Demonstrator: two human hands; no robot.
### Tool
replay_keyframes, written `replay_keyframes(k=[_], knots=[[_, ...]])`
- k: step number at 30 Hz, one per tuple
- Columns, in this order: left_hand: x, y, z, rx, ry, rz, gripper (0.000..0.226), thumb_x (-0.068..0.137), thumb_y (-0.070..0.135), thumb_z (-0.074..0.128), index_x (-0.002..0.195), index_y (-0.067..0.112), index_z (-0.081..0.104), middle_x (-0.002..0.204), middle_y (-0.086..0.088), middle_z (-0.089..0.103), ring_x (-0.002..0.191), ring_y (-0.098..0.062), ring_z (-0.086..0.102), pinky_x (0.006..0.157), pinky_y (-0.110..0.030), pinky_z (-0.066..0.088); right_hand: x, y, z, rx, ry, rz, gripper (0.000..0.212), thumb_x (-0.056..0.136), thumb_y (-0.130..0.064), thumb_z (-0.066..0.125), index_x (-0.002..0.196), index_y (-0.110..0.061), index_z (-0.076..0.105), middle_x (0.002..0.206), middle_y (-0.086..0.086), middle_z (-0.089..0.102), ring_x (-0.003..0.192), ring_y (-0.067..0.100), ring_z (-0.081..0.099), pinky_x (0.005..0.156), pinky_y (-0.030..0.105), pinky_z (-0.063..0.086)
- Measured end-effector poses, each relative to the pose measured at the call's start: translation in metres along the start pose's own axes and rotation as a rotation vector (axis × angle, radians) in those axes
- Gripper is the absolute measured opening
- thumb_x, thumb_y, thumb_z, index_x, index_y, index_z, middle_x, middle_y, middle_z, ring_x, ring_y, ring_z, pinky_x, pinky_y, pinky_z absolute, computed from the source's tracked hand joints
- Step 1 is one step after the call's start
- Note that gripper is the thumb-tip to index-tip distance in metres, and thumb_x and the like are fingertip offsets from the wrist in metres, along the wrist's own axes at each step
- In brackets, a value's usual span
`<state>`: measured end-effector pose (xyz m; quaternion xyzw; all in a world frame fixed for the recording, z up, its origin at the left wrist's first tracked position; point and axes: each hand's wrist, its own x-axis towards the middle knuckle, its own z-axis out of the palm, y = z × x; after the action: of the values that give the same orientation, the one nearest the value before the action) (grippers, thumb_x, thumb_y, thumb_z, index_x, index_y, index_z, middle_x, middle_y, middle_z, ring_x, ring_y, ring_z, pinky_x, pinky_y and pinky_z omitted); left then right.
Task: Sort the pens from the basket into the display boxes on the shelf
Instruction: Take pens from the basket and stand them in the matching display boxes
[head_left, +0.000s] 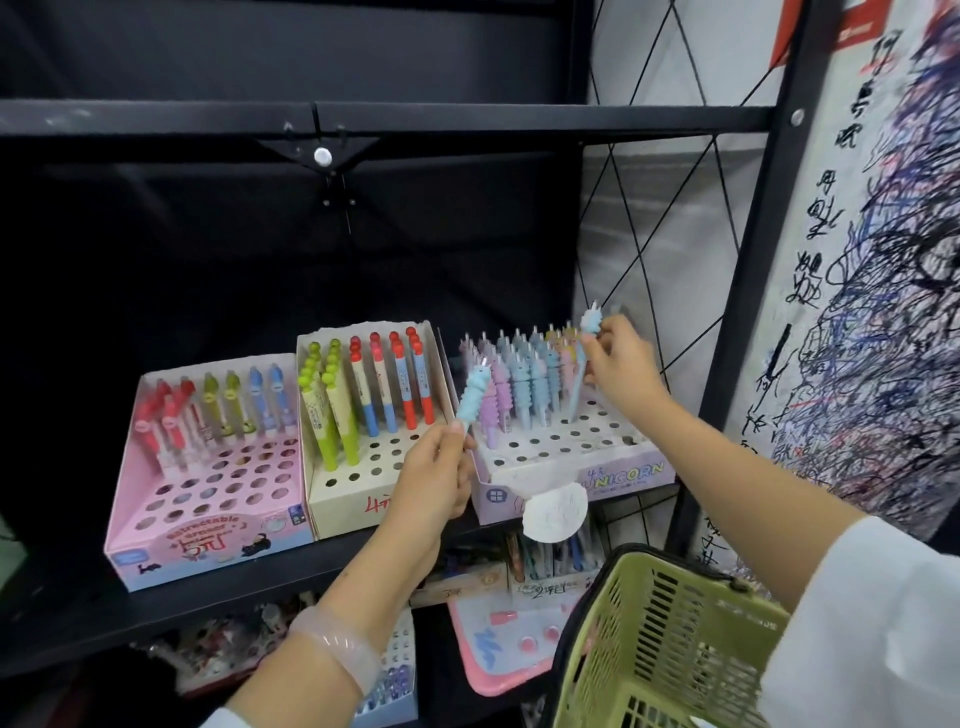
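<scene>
Right grip (618, 369) pinching a blue unicorn pen (584, 358) near its topper, at the far right of the unicorn box (576, 473) on the shelf (208, 587). Pen's long axis runs near upright, slightly tilted, tip down toward the hole grid. Can't tell if the tip is already seated in a hole; the pens standing in front of it hide that.

Left grip (441, 473) pinching a second blue unicorn pen (471, 400) by its lower barrel, topper up, leaning a bit right. It hangs over the gap between the cream box (337, 499) and the unicorn box, just beside the unicorn box's left front corner.

Key relation: free holes in the unicorn box lie forward and to the right of my left grip, in the front rows. My left is the nearer one to those. Pen needs to go close to vertical before it drops in.

Pink box (208, 540) on the far left takes a different pen type, so not the target for either pen, I'd say.

Green basket (670, 639) sits low right under my right forearm; contents not visible from here.

Risk: knocking the packed rear rows while seating the right pen.
</scene>
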<state>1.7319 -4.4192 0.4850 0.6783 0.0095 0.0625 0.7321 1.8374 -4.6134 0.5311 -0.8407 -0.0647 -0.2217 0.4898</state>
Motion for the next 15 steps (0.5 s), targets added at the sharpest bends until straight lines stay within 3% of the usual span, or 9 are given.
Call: replay_keyframes(k=[3, 4, 7, 10, 12, 15], knots=[[-0.001, 0.003, 0.000, -0.037, -0.005, -0.024, 0.025, 0.101, 0.020, 0.034, 0.080, 0.013, 0.046, 0.049, 0.004, 0.039, 0.033, -0.006, 0.023, 0.033, -0.014, 0.016, 0.003, 0.004, 0.008, -0.095, 0.028, -0.054, 0.020, 0.096, -0.020, 0.049, 0.108, -0.004, 0.051, 0.071, -0.008, 0.052, 0.062, 0.007, 0.052, 0.064, 0.015, 0.050], [-0.002, 0.004, 0.000, -0.038, -0.008, -0.026, 0.023, 0.101, 0.017, 0.034, 0.081, 0.014, 0.045, 0.051, 0.003, 0.041, 0.033, -0.006, 0.024, 0.033, -0.014, 0.017, 0.002, 0.005, 0.011, -0.115, 0.020, -0.067, 0.022, 0.095, -0.021, 0.050, 0.110, -0.004, 0.051, 0.073, -0.006, 0.054, 0.064, 0.008, 0.052, 0.064, 0.015, 0.048], [-0.004, 0.006, -0.003, -0.032, -0.023, -0.015, 0.020, 0.100, 0.014, 0.033, 0.083, 0.015, 0.044, 0.050, 0.005, 0.045, 0.035, -0.006, 0.026, 0.033, -0.015, 0.018, -0.001, 0.011, 0.018, -0.171, -0.042, -0.071, 0.026, 0.096, -0.024, 0.049, 0.111, -0.003, 0.050, 0.091, 0.013, 0.061, 0.081, 0.026, 0.056, 0.077, 0.038, 0.047], [-0.005, 0.004, -0.005, -0.024, -0.036, -0.007, 0.017, 0.100, 0.017, 0.034, 0.087, 0.015, 0.045, 0.051, 0.005, 0.048, 0.036, -0.006, 0.029, 0.035, -0.016, 0.020, 0.003, 0.010, 0.019, -0.159, -0.066, 0.012, 0.029, 0.095, -0.024, 0.050, 0.113, -0.001, 0.049, 0.094, 0.017, 0.062, 0.087, 0.031, 0.060, 0.081, 0.046, 0.050], [-0.005, 0.002, -0.004, -0.010, -0.038, -0.004, 0.014, 0.100, 0.018, 0.034, 0.092, 0.016, 0.045, 0.050, 0.006, 0.052, 0.037, -0.006, 0.032, 0.036, -0.017, 0.023, 0.006, 0.012, 0.019, -0.228, -0.137, 0.036, 0.029, 0.096, -0.021, 0.049, 0.114, 0.001, 0.049, 0.099, 0.021, 0.062, 0.090, 0.035, 0.061, 0.082, 0.046, 0.051], [-0.004, -0.001, -0.004, 0.021, -0.033, 0.016, 0.010, 0.099, 0.017, 0.036, 0.096, 0.019, 0.045, 0.053, 0.007, 0.058, 0.039, -0.006, 0.040, 0.038, -0.018, 0.031, 0.000, 0.020, 0.023, -0.414, -0.264, 0.033, 0.026, 0.095, -0.021, 0.051, 0.109, 0.001, 0.051, 0.101, 0.021, 0.062, 0.084, 0.029, 0.057, 0.072, 0.032, 0.045]])
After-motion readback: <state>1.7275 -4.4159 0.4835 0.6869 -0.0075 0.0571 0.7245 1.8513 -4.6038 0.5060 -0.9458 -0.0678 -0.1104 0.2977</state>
